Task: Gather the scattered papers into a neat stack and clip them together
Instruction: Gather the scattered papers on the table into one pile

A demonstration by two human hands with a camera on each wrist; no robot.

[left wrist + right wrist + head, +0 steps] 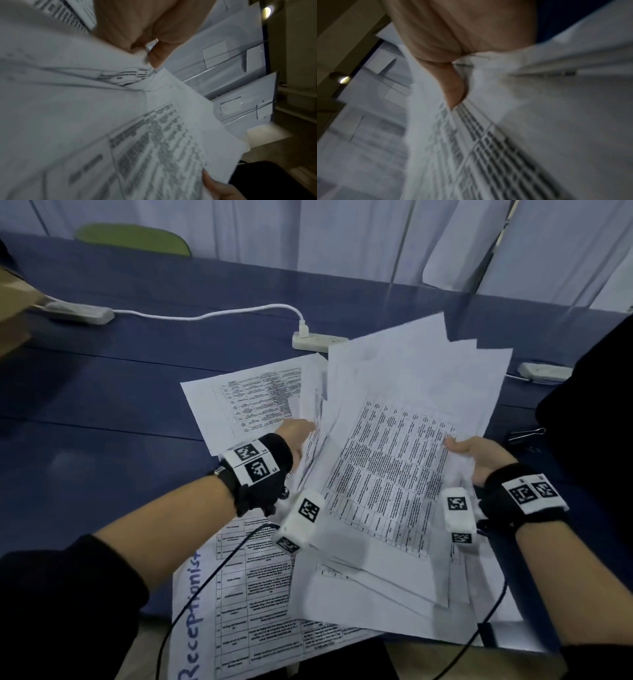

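Observation:
A loose, fanned bundle of printed papers is lifted off the blue table between both hands. My left hand grips its left edge, thumb on top, fingers hidden underneath; the thumb pinches the sheets in the left wrist view. My right hand grips the right edge, thumb pressed on a table-printed page. One sheet lies flat behind the left hand. A large sheet with blue handwriting lies near me. A black binder clip rests on the table right of the bundle.
Two white power strips joined by a white cable lie at the back, a third at the right. A cardboard box stands far left. Black wrist cables trail toward me. A dark sleeve fills the right edge.

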